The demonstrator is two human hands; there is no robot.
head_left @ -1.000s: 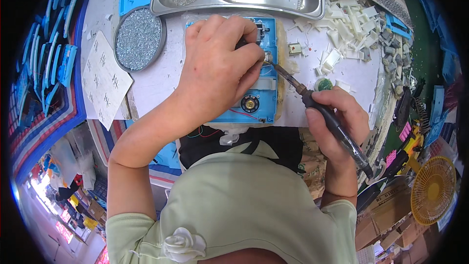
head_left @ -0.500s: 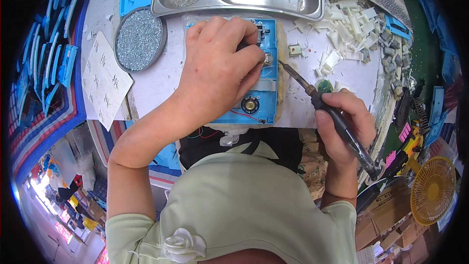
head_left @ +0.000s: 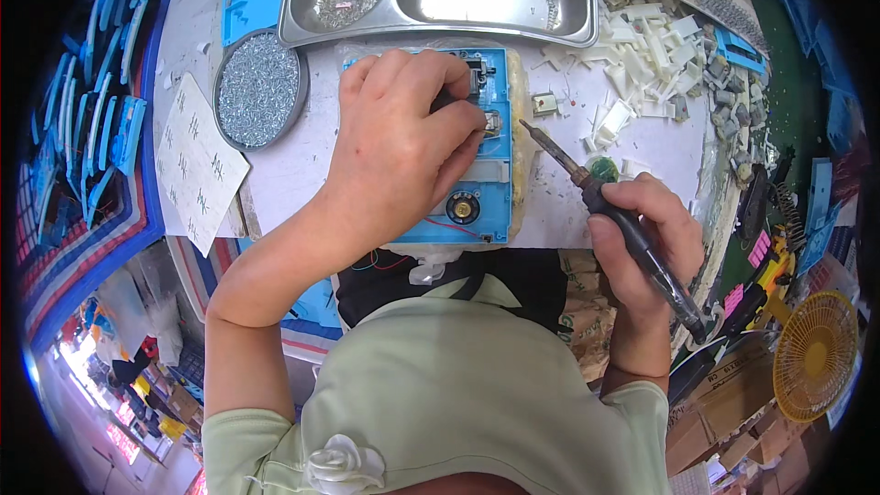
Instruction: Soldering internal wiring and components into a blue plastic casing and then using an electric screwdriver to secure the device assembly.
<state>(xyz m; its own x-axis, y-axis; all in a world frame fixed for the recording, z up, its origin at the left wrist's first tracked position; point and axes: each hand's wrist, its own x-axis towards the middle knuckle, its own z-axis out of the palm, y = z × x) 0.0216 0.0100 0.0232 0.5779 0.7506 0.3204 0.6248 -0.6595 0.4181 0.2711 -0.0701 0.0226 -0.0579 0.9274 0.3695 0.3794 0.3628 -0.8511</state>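
A blue plastic housing (head_left: 496, 185) lies in front of me, fitted with small parts, thin wires and a round black piece with a brass-coloured centre (head_left: 462, 208). Over its left and middle part rests my left hand (head_left: 403, 128). Its thumb and fingers are pinched together beside a small metal part (head_left: 492, 123); whatever they grip is hidden. My right hand (head_left: 655, 229) is closed around the black handle of a soldering iron (head_left: 639, 243). The iron's thin tip points up and left, just off the housing's right edge, apart from it.
Behind the housing stands a metal compartment tray (head_left: 440, 29). A round dish of screws (head_left: 260, 87) and a marked paper sheet (head_left: 197, 165) lie left. White plastic pieces (head_left: 642, 55) and small motors (head_left: 729, 96) are heaped right, with one motor (head_left: 544, 104) near the iron's tip.
The soldering iron's tip has drawn slightly right, away from the housing's edge. My left hand keeps its pinch over the housing. The whole view has shifted a little.
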